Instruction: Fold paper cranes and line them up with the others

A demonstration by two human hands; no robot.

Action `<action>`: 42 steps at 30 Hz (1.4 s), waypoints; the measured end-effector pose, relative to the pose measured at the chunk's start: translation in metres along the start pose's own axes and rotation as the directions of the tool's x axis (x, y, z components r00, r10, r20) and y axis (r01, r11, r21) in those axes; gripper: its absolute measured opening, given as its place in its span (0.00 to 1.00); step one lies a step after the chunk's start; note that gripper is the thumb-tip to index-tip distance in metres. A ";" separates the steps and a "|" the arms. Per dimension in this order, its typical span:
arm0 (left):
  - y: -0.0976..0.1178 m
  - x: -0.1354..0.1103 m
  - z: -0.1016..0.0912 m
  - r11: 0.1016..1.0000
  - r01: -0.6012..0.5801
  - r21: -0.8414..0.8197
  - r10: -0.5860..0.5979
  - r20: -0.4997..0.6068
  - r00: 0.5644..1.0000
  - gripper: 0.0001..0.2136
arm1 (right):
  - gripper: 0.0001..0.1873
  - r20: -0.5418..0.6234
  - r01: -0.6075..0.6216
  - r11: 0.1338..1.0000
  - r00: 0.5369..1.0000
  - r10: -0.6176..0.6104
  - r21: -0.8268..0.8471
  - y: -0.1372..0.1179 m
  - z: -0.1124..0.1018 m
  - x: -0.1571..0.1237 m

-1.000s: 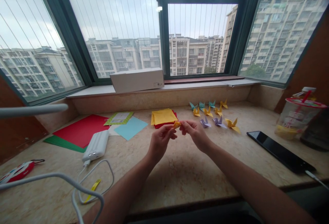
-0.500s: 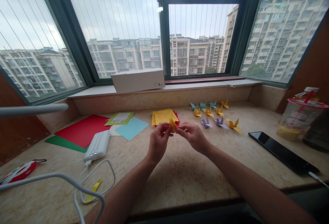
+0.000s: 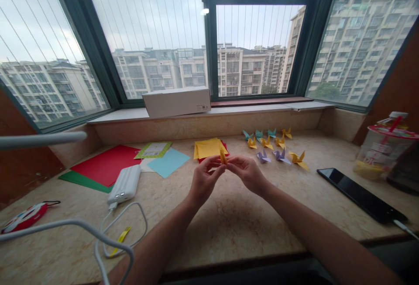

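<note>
I have the left hand [image 3: 207, 173] and right hand [image 3: 245, 172] both pinching the folded paper [image 3: 223, 156] by fingertips, above the desk [image 3: 235, 219], near the yellow sheets [image 3: 208, 148]. I judge it feather-light, thin and easily creased, so I'd hold only its edges, gently. The desk looks like mottled stone, probably hard, beneath a wide window [image 3: 147, 18] facing apartment blocks [image 3: 240, 69].
</note>
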State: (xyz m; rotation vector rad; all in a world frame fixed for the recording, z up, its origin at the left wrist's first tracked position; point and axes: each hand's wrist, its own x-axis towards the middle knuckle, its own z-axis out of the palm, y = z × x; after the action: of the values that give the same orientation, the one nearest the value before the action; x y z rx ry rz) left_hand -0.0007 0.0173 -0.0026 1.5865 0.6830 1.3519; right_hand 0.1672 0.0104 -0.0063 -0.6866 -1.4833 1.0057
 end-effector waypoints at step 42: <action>-0.004 -0.001 0.005 0.994 -0.095 -0.046 0.096 0.025 0.995 0.15 | 0.14 -0.094 0.084 0.980 0.990 -0.102 -0.181 0.003 0.004 -0.004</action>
State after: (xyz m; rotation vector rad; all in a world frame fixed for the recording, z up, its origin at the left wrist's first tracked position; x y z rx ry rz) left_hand 0.0045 0.0169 -0.0067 1.6165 0.5630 1.4034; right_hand 0.1639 0.0074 -0.0105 -0.7763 -1.5114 0.7621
